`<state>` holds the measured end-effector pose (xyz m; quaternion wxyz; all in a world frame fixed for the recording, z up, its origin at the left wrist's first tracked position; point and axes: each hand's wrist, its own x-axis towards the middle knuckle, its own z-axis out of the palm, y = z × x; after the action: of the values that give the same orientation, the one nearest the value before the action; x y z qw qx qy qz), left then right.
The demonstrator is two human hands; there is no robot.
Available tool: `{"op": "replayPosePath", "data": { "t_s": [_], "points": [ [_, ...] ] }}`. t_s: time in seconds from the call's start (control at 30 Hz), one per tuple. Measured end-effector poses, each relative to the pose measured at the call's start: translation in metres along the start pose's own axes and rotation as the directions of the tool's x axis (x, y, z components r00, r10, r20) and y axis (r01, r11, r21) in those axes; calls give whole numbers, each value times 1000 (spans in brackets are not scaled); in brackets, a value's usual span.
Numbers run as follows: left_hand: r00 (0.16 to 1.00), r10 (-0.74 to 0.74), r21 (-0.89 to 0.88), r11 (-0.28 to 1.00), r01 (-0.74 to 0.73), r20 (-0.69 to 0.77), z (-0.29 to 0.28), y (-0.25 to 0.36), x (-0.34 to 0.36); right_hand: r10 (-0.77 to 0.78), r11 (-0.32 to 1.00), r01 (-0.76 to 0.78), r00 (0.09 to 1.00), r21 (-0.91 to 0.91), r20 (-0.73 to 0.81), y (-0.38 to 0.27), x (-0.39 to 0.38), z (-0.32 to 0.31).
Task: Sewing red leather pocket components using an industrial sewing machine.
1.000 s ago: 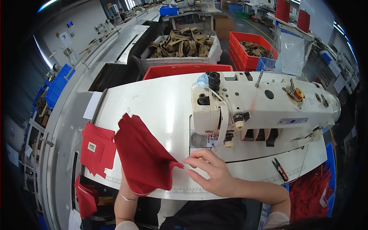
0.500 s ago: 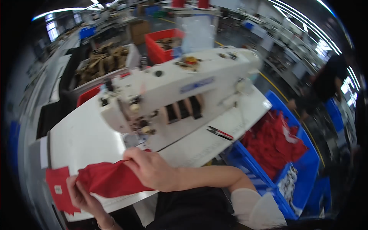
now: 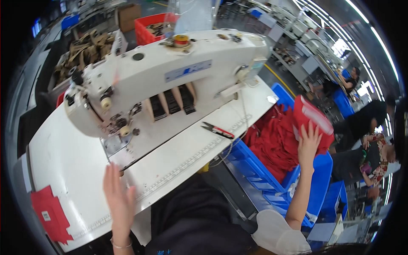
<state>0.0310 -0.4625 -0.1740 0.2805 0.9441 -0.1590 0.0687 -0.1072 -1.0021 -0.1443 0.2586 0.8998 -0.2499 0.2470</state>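
My left hand (image 3: 119,199) is open above the front of the white sewing table (image 3: 187,165), fingers stretched out, with nothing in it. Beyond its fingertips is the needle end of a white sewing machine (image 3: 144,80). On the right, my right hand (image 3: 309,144) lies with spread fingers against a red fabric piece (image 3: 312,117) with a pale strip. That piece is over the heap of red fabric (image 3: 274,144) in a blue bin (image 3: 250,165). Whether my thumb grips it is hidden. Another red piece (image 3: 50,214) with a small white label lies at the table's left corner.
Red-handled thread snips (image 3: 217,130) lie on the table before the machine. Black strips (image 3: 172,102) hang under its arm. Behind stand a crate of tan strips (image 3: 87,51) and a red crate (image 3: 146,27). Other people (image 3: 361,123) are at the far right.
My hands have parted. The red fabric they held has left the table front. My right hand has swung right to the blue bin; my left hand is empty. The view has turned right.
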Motion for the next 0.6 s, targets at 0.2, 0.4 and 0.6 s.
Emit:
{"op": "replayPosePath", "data": {
  "t_s": [0.2,0.4,0.6],
  "points": [
    [814,461,-140,887,-441,353,71,81,-22,-59,978,-86,767,193,638,18,-19,79],
    [578,764,-441,641,-628,287,152,88,-42,-166,979,131,958,159,235,-118,29,-65],
    [706,705,-356,679,-642,70,85,70,-35,-684,295,590,680,752,-265,-237,16,-106]
  ]
}}
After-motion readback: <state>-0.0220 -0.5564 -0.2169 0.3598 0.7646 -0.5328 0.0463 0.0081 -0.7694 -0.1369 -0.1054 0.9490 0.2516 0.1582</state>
